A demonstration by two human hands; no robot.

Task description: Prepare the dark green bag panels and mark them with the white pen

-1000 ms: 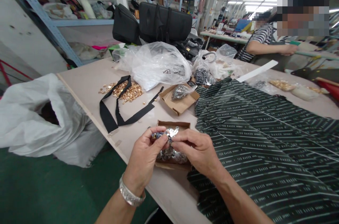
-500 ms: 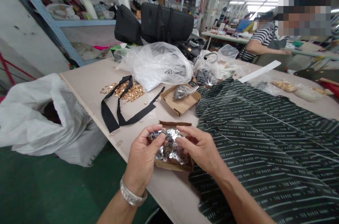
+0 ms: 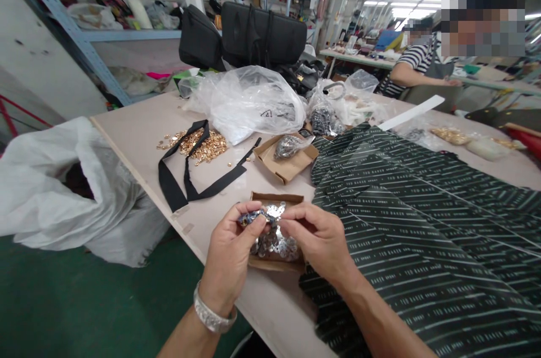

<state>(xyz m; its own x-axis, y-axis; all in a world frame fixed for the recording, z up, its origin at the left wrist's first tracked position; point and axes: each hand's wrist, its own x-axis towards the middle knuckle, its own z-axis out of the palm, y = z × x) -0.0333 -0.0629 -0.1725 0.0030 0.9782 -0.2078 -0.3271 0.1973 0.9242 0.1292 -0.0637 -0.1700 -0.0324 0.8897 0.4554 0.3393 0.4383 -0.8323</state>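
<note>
In the head view, with the cardboard box of silver discs as the dial's centre and twelve at the top, the left hand (image 3: pixel 230 245) is at nine o'clock, its grip pinching a cluster of small bluish and metallic pieces (image 3: pixel 252 217) above the box (image 3: pixel 297 198). The right hand (image 3: pixel 323 239) is at three; its thumb and forefinger are drawn close together by the cluster's right end, but I cannot tell whether that grip pinches anything. Loose silver discs (image 3: pixel 274 242) fill much of the box below.

On the tabletop (image 3: pixel 135 121), a black strap (image 3: pixel 213 186) lies at ten o'clock, partly across a heap of gold-coloured pieces (image 3: pixel 217 147). Near twelve is a second open box (image 3: pixel 286 173) holding a bagged lot of metal parts (image 3: pixel 288 146); beyond it, just before twelve, sits a clear plastic bag (image 3: pixel 260 101). Dark printed material (image 3: pixel 406 211) spreads around three. Between one and two, well apart, is a person in a striped top (image 3: pixel 412 67).
</note>
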